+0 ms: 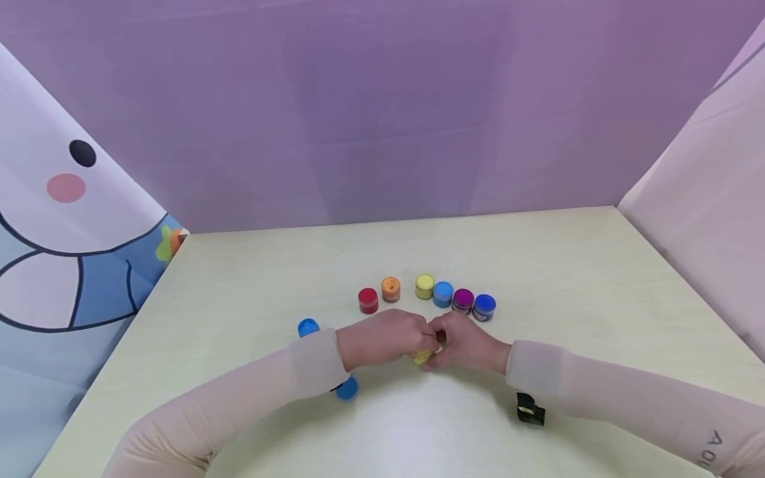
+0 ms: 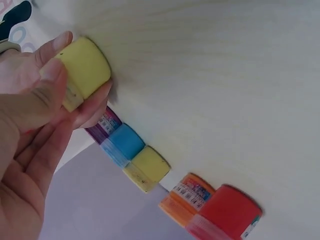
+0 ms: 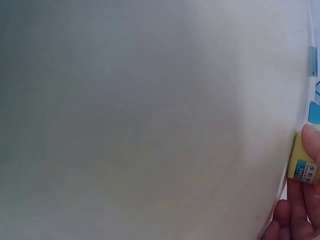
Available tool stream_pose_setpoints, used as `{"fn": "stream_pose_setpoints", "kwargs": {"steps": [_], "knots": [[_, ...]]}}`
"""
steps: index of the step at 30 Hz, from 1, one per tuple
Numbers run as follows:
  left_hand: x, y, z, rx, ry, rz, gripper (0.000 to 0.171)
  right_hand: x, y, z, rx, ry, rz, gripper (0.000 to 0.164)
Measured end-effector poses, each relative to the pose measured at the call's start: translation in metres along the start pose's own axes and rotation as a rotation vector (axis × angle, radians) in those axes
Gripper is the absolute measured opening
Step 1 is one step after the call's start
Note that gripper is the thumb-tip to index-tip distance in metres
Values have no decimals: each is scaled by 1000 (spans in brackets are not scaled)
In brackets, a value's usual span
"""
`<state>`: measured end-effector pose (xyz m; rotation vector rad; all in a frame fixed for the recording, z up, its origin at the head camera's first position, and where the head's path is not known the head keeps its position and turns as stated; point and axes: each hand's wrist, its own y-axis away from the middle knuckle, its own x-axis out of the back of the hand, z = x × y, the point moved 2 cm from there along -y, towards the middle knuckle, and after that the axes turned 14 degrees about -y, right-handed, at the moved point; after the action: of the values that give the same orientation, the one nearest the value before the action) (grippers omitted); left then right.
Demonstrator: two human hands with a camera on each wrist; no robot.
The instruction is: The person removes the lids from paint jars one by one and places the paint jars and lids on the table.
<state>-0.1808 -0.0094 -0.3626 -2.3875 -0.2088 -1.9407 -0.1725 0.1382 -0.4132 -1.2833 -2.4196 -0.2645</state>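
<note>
left hand (image 1: pixel 387 340) pinching yellow jar (image 2: pixel 89 67) | right hand (image 1: pixel 469 342) gripping same jar | beyond them: red jar (image 1: pixel 368 301) near orange jar (image 1: pixel 391 289), standing on surface (image 1: pixel 574 279)

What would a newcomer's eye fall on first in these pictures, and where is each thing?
Probably the yellow jar, gripped by the left hand and right hand just below the head view's centre. Then, in an arc beyond them, the red jar, orange jar, second yellow jar, light blue jar, purple jar and dark blue jar. The cartoon figure at that view's left edge may also draw the eye.
</note>
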Motion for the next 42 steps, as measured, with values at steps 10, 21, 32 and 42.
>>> {"fn": "stream_pose_setpoints", "kwargs": {"steps": [10, 21, 32, 42], "knots": [[-2, -2, 5, 107, -20, -14, 16, 2, 2, 0, 30, -19, 37, 27], [-1, -7, 5, 94, -95, -72, 23, 7, -1, 3, 6, 18, -30, 27], [1, -5, 5, 72, -146, -93, 29, 8, -2, 3, -16, -6, -75, 32], [9, 0, 2, 77, -118, -77, 36, 7, -1, 3, -6, -56, -76, 35]]}}
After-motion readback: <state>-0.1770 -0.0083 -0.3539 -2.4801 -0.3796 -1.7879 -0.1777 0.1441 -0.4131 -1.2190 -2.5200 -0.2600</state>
